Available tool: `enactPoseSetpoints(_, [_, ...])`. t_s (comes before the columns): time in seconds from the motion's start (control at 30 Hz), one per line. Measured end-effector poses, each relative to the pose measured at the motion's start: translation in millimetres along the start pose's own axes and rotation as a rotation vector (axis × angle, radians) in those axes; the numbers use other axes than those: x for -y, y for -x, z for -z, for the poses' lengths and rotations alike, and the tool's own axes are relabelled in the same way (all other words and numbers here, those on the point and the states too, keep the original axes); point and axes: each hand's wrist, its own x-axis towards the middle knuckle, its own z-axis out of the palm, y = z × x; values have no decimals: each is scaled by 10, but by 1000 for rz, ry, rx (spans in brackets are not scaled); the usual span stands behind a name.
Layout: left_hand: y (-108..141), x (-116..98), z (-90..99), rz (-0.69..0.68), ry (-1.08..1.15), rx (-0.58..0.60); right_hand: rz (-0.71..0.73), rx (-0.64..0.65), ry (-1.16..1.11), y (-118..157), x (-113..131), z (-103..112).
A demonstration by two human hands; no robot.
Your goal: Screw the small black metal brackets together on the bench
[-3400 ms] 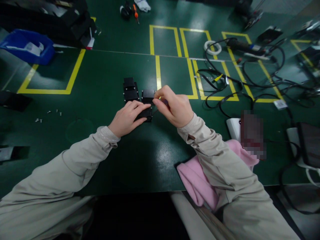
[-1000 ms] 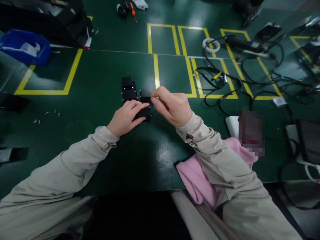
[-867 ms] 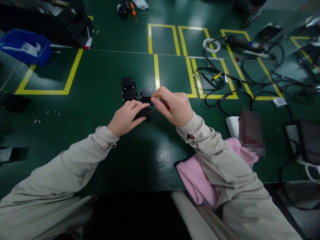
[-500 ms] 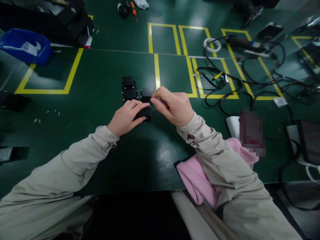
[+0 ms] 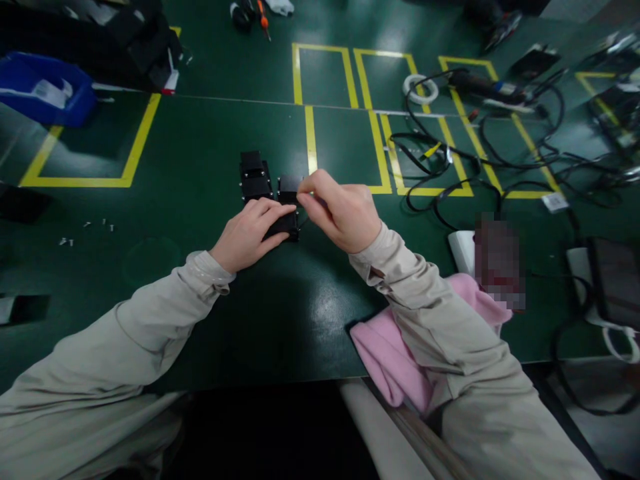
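Several small black box-shaped parts with shiny screws at their edges lie together in front of me. My left hand [image 5: 249, 233] holds the nearest black part [image 5: 289, 225] against the table, fingers over its top and thumb along its near side. Just right of it, my right hand [image 5: 343, 208] is closed in a pinch. A thin dark piece shows faintly below its fingertips, too small to name. Close by the fingertips sits another black part [image 5: 289, 187]. Beyond my left hand is a longer, stepped black part [image 5: 255, 177].
Loose screws [image 5: 66, 241] lie on the green table at left, below a blue bin [image 5: 47, 90]. Black cables [image 5: 425, 190] tangle at right near a white tape roll [image 5: 420, 88]. A pink cloth [image 5: 387, 353] lies under my right forearm. An orange screwdriver [image 5: 263, 20] is at the back.
The whole view has shifted slightly, so things appear a little further left. Both hands keep nearly the same pose at the black parts.
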Motion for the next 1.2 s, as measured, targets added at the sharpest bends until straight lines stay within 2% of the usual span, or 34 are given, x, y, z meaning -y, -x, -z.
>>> enactPoseSetpoints(0.2, [2, 2, 0, -5, 3, -7, 19, -71, -8, 8, -7, -36])
enactPoseSetpoints(0.43, [-2, -2, -1, -4, -9, -6, 22, -43, 28, 1, -2, -17])
enactPoseSetpoints(0.67, [-1, -5, 2, -3, -6, -5, 53, -119, 30, 7, -15, -53])
enactPoseSetpoints(0.87, [3, 5, -5, -1, -13, 1, 54, -96, 38, 8, -9, -27])
enactPoseSetpoints(1.2, [6, 10, -1, 8, 22, 8, 43, -156, 34, 10, -26, -64])
